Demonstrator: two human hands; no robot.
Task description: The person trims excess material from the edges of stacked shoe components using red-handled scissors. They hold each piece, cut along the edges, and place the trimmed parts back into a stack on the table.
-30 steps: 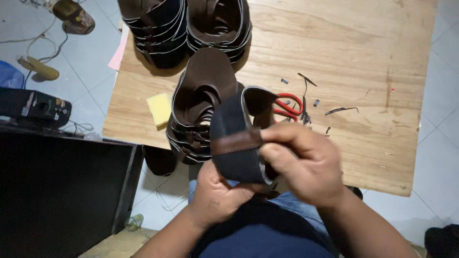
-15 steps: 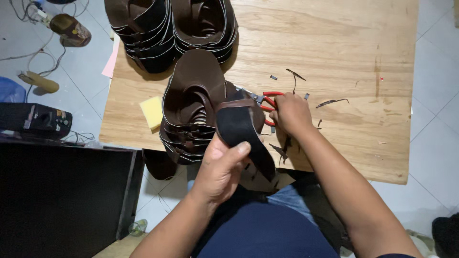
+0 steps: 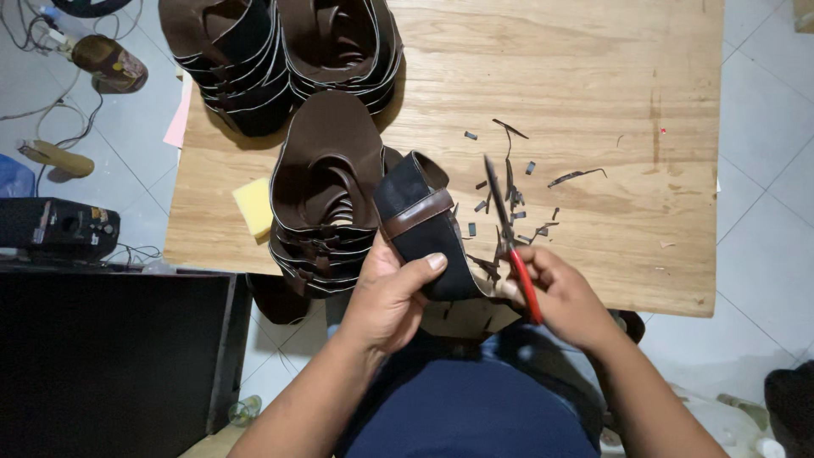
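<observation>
My left hand (image 3: pixel 390 293) grips a dark sandal upper (image 3: pixel 421 227) with a brown strap across it, held above the near edge of the wooden table (image 3: pixel 593 102). My right hand (image 3: pixel 564 297) holds red-handled scissors (image 3: pixel 511 242), blades pointing away from me, just right of the sandal piece. A stack of brown sandal pieces (image 3: pixel 326 191) sits directly left of the held piece.
Two more stacks of brown sandal pieces (image 3: pixel 284 55) stand at the table's far left. A yellow sponge (image 3: pixel 253 208) lies by the left edge. Small dark leather trimmings (image 3: pixel 517 187) are scattered mid-table. A black box (image 3: pixel 55 227) and cables lie on the tiled floor to the left.
My right hand let go of the sandal piece, reached to the table, picked up the red-handled scissors and brought them beside the piece. My left hand kept holding the piece.
</observation>
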